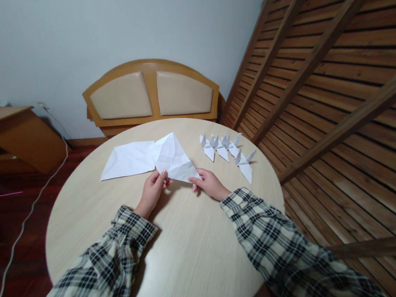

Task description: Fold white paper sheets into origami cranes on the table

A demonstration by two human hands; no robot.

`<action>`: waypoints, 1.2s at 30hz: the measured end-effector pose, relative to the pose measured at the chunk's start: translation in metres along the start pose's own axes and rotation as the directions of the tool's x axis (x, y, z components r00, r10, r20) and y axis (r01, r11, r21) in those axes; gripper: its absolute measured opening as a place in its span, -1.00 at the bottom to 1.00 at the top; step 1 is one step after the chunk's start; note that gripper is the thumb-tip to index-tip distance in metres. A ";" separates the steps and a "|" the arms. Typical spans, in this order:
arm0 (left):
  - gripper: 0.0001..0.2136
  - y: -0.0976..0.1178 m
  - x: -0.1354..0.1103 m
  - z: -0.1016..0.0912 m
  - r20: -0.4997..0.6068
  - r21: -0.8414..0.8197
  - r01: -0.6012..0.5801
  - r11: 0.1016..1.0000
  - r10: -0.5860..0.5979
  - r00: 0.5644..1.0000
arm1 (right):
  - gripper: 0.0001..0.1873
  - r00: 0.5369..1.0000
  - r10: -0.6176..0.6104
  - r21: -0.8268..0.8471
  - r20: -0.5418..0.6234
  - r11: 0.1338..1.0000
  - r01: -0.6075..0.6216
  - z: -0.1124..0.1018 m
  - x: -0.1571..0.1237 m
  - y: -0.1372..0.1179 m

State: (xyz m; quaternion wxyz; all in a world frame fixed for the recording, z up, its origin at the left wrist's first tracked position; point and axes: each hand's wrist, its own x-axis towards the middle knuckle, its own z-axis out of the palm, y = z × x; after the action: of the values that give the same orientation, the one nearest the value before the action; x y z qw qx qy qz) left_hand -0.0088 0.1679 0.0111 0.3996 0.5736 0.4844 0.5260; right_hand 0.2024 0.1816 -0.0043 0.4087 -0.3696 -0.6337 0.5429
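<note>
Pinching the folded white paper point(174, 159) at its near edge between my left hand point(152, 191) and right hand point(209, 183), I keep it lifted at the table's point(180, 253) centre, finished paper cranes point(227, 151) parked at two o'clock, out of the way.

Single view, head-worn camera. Looks forward and down from above near edge of round table point(89, 252). Close on both forearms; reaches far wall point(103, 36), chair back point(151, 94), slatted wood frame point(335, 84) at right. Wide-angle distortion.

Four folded paper cranes point(226, 149), flat sheet point(128, 160), round table point(194, 251), chair point(151, 94).
</note>
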 end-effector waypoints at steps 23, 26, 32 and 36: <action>-0.54 -0.003 -0.002 0.003 0.071 0.172 0.044 0.984 -0.057 0.996 | -0.63 0.998 0.017 0.064 0.063 0.998 -0.022 0.004 -0.001 -0.003; -0.56 -0.004 0.001 0.001 -0.001 0.210 0.028 0.977 -0.028 1.000 | -0.63 0.998 0.015 0.070 0.060 0.997 -0.019 0.004 -0.001 -0.001; -0.68 -0.014 0.007 -0.004 -0.154 0.088 -0.010 0.996 0.024 0.988 | -0.64 1.000 0.006 0.065 0.017 0.998 -0.007 0.002 0.000 0.002; -0.74 -0.026 0.011 -0.010 -0.358 0.013 -0.082 0.997 0.081 0.930 | -0.63 1.000 0.001 0.050 -0.018 0.999 0.000 0.000 0.000 0.001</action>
State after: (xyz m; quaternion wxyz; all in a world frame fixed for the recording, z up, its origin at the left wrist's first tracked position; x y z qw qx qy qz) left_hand -0.0222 0.1840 -0.0105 0.2831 0.4872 0.5241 0.6386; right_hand 0.2024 0.1821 -0.0052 0.4232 -0.3643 -0.6162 0.5554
